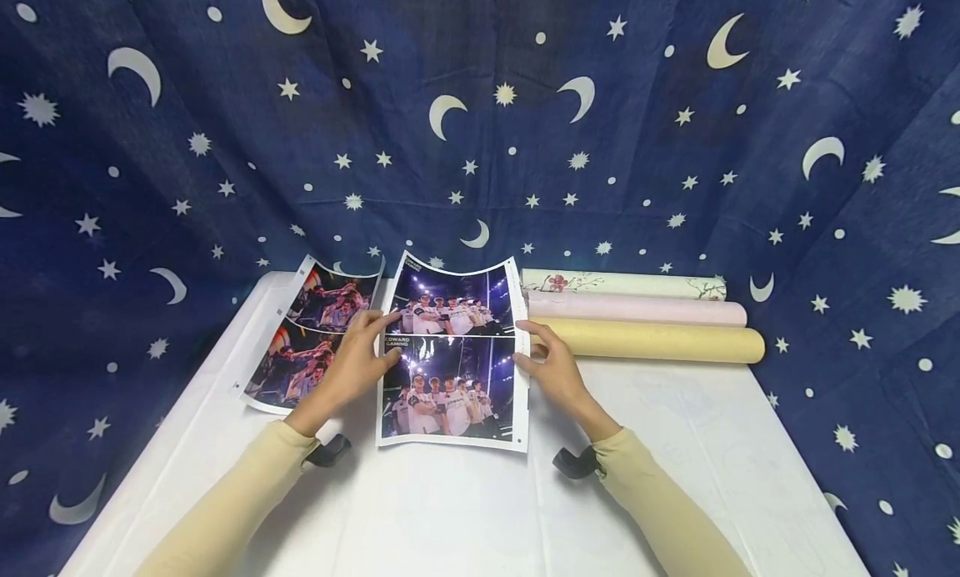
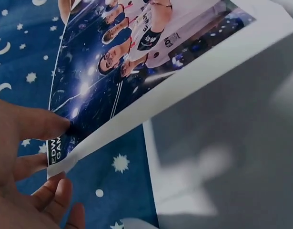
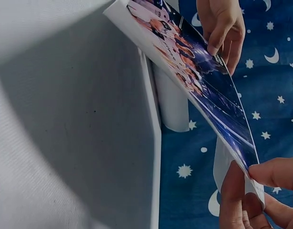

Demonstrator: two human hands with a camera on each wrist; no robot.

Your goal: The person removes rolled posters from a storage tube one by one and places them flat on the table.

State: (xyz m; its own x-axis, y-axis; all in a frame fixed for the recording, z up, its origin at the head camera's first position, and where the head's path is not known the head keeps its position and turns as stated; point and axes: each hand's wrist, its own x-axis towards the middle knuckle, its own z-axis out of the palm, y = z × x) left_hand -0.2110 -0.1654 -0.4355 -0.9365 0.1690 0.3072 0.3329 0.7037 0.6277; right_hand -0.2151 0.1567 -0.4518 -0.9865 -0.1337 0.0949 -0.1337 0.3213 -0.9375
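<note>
Both hands hold up a printed photo sheet with a white border and two similar pictures of a group in white shirts, one above the other. The left hand pinches its left edge, thumb on the printed face and other fingers behind, as the left wrist view shows. On the opposite edge, the right hand pinches the sheet between thumb and fingers. The upper part of the paper curves, and its lower edge hangs over the table. A second photo sheet, with darker red-toned pictures, lies to the left, partly behind the left hand and forearm.
Three rolls lie side by side at the back right: a white floral roll, a pink roll and a yellow roll. A white cloth covers the table. Behind it hangs a blue curtain with moons and stars.
</note>
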